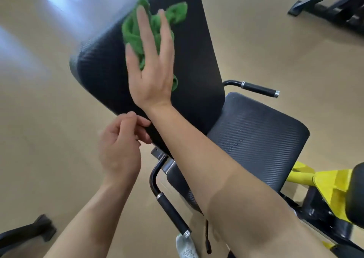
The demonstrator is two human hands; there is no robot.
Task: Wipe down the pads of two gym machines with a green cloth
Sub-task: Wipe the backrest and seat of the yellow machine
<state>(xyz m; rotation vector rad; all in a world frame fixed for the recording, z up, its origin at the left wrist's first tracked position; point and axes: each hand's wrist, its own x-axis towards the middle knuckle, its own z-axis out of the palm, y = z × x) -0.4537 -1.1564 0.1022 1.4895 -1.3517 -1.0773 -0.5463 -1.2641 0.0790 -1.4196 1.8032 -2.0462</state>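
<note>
A crumpled green cloth lies on the black back pad of a gym machine. My right hand presses flat on the cloth with straight, spread fingers. My left hand sits at the lower left edge of the back pad, its fingers curled and touching that edge. The black seat pad lies to the right of my right forearm, with a few water drops on it.
Two black grip handles flank the seat, one in front and one behind. The yellow machine frame is at lower right. Another machine's black base stands at top right, a black foot at lower left. The floor is tan.
</note>
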